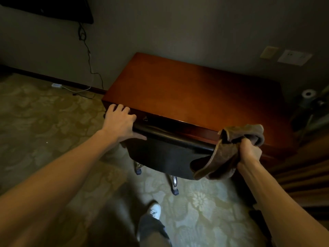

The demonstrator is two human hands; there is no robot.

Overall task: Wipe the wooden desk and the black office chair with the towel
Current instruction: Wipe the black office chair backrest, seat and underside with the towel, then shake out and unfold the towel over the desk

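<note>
A reddish wooden desk (192, 90) stands against the wall, its top bare. The black office chair (163, 154) is pushed in under the desk's front edge, its back toward me. My left hand (119, 122) grips the left end of the chair's top rail. My right hand (250, 150) holds a crumpled brown towel (229, 152) at the right end of the rail, and the towel hangs down over the chair's back. The chair's seat is hidden under the desk.
Chrome chair legs with castors (174, 186) stand on patterned carpet (35, 125). A cable (89, 57) hangs down the wall to a white adapter (57, 85). A paper roll (308, 94) and dark items sit right of the desk. My shoe (154, 210) is below the chair.
</note>
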